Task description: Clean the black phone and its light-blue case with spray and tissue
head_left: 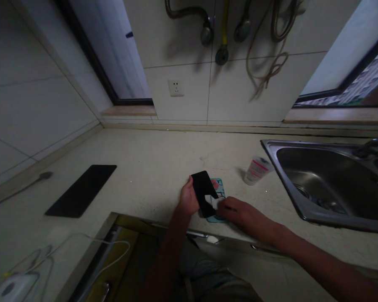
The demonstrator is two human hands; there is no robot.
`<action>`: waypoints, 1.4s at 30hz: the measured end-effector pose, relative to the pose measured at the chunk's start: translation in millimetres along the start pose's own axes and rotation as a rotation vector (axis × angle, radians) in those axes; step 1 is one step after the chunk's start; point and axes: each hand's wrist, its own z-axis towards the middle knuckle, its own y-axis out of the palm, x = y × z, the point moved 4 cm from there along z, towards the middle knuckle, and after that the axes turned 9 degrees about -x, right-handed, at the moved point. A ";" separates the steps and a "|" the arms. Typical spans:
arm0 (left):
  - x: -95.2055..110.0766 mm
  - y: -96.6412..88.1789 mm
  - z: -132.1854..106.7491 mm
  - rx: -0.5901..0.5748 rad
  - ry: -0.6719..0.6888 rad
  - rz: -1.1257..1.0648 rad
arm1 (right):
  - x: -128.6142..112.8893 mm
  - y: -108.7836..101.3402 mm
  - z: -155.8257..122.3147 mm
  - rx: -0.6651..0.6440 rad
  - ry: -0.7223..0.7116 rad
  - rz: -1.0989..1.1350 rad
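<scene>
Head view: pinching white tissue (pixel 211 201) with fingers of right hand (pixel 235 210) against black phone (pixel 202 188), gripped by fingers of left hand (pixel 189 199).
Over desk (pixel 148 167), with teal patterned item (pixel 219 183) partly beneath phone; right of phone, cup (pixel 256 172), then farther, sink (pixel 281 172).

teal item (pixel 220 185) partly hidden by black phone (pixel 203 188)

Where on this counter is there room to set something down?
Widest: the counter between the black slab and left hand, back to the wall. A smaller patch lies behind the phone. It's crowded at the phone, with right hand and tissue there, and tight between cup and sink.
</scene>
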 end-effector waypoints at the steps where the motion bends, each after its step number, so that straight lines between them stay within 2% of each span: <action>1: -0.6 0.3 0.1 -0.018 -0.013 0.008 | 3.8 -4.2 -3.0 0.020 -0.081 -0.022; 3: -2.8 0.4 0.1 -0.078 -0.056 0.020 | 12.1 -12.3 -5.2 0.082 -0.182 -0.033; 5: -6.6 -1.1 -0.5 -0.146 -0.126 0.027 | 21.6 -18.9 -1.0 0.166 -0.195 0.030; 9: -13.1 -9.2 -2.3 -0.198 -0.221 0.040 | 44.8 -24.0 20.3 0.372 -0.025 0.244; 12: -15.1 -10.9 -3.0 -0.231 -0.227 0.062 | 57.7 -24.2 40.1 0.441 0.092 0.355; 15: -15.9 -6.6 -5.3 -0.279 -0.244 0.088 | 61.0 -30.0 56.3 0.487 0.126 0.360; 21: -15.2 4.1 -12.3 -0.300 -0.275 0.107 | 51.4 -42.2 75.1 0.373 0.039 0.255; 27: -14.2 2.9 -8.1 -0.279 -0.250 0.131 | 43.4 -50.2 80.3 0.299 -0.033 0.136; 30: -13.0 1.9 -4.7 -0.250 -0.210 0.089 | 32.7 -41.1 84.6 0.205 -0.109 -0.012; 35: -9.2 4.6 -4.3 -0.106 -0.136 -0.045 | 4.6 -12.7 88.2 0.039 -0.416 -0.339; 39: -5.4 2.6 -3.7 -0.013 -0.107 -0.095 | -8.2 -2.6 78.7 0.029 -0.509 -0.484; 42: -2.2 -4.2 -2.0 -0.019 -0.100 -0.064 | -14.5 4.4 61.7 0.037 -0.574 -0.522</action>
